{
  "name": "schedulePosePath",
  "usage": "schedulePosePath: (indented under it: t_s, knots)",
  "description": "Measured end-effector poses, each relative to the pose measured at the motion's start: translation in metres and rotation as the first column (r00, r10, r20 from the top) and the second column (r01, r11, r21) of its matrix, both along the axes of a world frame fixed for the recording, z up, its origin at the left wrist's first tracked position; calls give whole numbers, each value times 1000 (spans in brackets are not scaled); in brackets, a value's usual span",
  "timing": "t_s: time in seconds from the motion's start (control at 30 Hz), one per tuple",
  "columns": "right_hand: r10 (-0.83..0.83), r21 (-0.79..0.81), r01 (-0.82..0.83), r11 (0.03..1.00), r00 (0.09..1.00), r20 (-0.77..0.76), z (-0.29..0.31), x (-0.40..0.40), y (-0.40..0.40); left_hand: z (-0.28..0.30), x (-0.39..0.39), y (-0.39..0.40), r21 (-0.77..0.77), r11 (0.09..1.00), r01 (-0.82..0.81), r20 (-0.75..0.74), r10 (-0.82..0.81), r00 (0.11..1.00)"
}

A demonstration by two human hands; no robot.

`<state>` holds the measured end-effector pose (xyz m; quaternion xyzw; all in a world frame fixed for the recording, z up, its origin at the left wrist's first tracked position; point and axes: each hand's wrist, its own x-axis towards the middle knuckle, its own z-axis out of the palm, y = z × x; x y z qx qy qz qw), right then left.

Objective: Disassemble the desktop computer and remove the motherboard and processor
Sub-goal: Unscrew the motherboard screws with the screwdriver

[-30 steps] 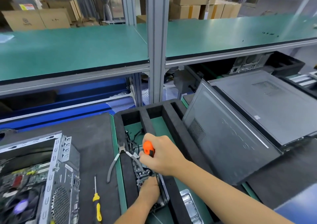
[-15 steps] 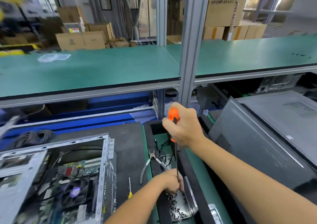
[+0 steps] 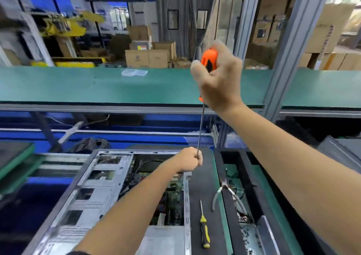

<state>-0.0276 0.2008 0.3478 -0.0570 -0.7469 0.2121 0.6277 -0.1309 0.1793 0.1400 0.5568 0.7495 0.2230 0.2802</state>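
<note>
At frame center, the right hand [image 3: 219, 79] grips an orange screwdriver [image 3: 209, 60] upright while the left hand [image 3: 188, 160] pinches its shaft tip. The open computer case [image 3: 93, 186] lies lower left, motherboard [image 3: 173, 198] inside. Next, likely: seating the tip on a board screw.

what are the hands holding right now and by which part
Both hold the orange screwdriver: the right hand grips its handle at the top, and the left hand pinches the lower end of its thin metal shaft, above the open computer case.

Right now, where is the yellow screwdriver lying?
In the head view, the yellow screwdriver lies on the dark mat, between the open computer case and the pliers.
</note>
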Motion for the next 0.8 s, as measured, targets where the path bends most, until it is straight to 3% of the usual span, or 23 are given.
schedulePosePath:
  t_s: [0.13, 0.33, 0.6, 0.8]
  knots:
    - [25, -18, -24, 1000, 998, 50, -26, -42, -26, -23, -39, -41, -6, 996, -94, 13, 94, 996]
    - [31, -71, -17, 997, 977, 210, -78, -71, -41, -74, -59, -72, -87, 993, -81, 53, 85, 995]
    - [-20, -150, 84, 985, 924, 381, -106, -72, -30, -99, -61, -55, -121, 988, -93, -153, 74, 985]
    - [-88, -96, 163, 982, 844, 529, -124, -68, -13, -119, -53, -31, -228, 974, 12, -77, -30, 997]
